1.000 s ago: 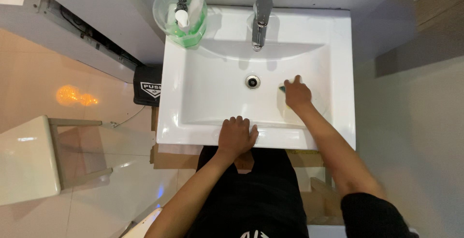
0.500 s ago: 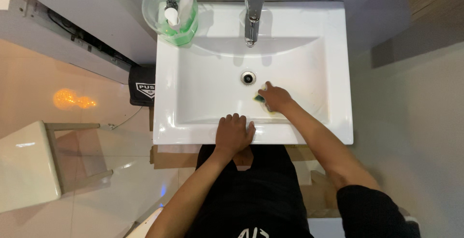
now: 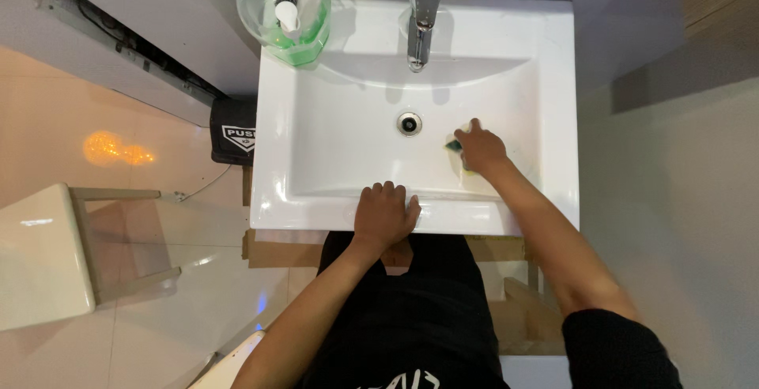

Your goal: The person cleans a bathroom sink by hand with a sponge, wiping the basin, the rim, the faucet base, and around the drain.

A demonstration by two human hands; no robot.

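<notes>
The right hand presses a sponge, seemingly green and yellow though mostly hidden, against the sink floor, right of the drain; its grip closes on the sponge. The left hand lies flat, fingers spread, on the sink's near edge, likely for support.

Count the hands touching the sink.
2. The left hand rests flat on the front rim of the sink; the right hand presses a sponge inside the basin, right of the drain.
</notes>
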